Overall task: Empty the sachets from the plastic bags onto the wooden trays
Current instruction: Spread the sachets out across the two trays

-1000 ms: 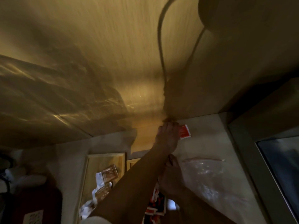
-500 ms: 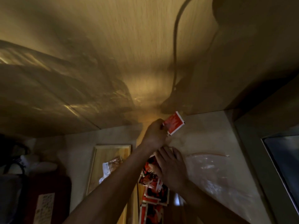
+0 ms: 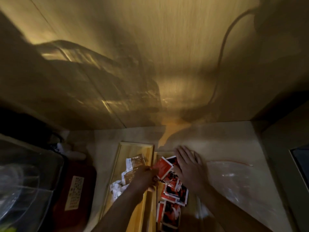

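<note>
Two wooden trays lie side by side on the pale counter. The left tray [image 3: 133, 148] holds brown-and-white sachets [image 3: 136, 162]. The right tray [image 3: 153, 198] holds a pile of red-and-black sachets [image 3: 173, 193]. My left hand [image 3: 144, 177] pinches one red sachet [image 3: 162, 168] above the gap between the trays. My right hand [image 3: 189, 166] lies flat, fingers spread, over the far end of the red pile. An empty clear plastic bag [image 3: 234, 178] with a red zip strip lies to the right of the trays.
A wood-panel wall [image 3: 150, 56] rises right behind the counter, with a cable [image 3: 222, 56] hanging down it. A dark red case with a label [image 3: 75, 188] and a clear plastic container [image 3: 25, 181] sit at the left. A dark screen edge [image 3: 301, 163] is at the right.
My left hand has come down from the wall edge with the red sachet to just above the trays. The view has tilted down, showing more of both trays.
</note>
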The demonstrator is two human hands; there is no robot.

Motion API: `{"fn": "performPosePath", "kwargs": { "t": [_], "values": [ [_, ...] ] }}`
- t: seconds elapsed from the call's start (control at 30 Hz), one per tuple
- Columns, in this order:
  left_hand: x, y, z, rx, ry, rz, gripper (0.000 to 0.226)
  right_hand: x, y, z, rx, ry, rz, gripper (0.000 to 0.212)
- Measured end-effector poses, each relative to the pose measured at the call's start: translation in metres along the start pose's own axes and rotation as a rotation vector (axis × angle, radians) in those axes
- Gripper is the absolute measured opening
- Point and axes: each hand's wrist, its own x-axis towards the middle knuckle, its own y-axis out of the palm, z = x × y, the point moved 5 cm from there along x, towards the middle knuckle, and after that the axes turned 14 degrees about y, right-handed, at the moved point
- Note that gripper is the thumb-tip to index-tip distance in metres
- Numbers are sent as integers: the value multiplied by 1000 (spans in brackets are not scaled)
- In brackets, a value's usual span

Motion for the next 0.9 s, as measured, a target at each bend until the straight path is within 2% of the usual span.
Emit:
{"fn": "performPosePath", "kwargs": {
  "t": [0.23, 0.53, 0.63, 0.77, 0.9],
  "values": [
    [-7, 9, 18, 135, -67, 18, 23, -2, -3, 0, 44, -21, -27, 54],
    [-15, 12, 14, 317, -2, 74, 30, 3, -2, -6, 181, -32, 126, 58],
    [-17, 9, 7, 439, 104, 38, 33, 2, -19, -11, 164, -12, 47, 53],
    [-21, 23, -15, 586, 284, 16, 34, -9, -44, -31, 156, 58, -70, 33],
    [-25, 63, -28, 554, 340, 81, 32, -27, -68, -62, 167, 188, -165, 25]
  ]
}}
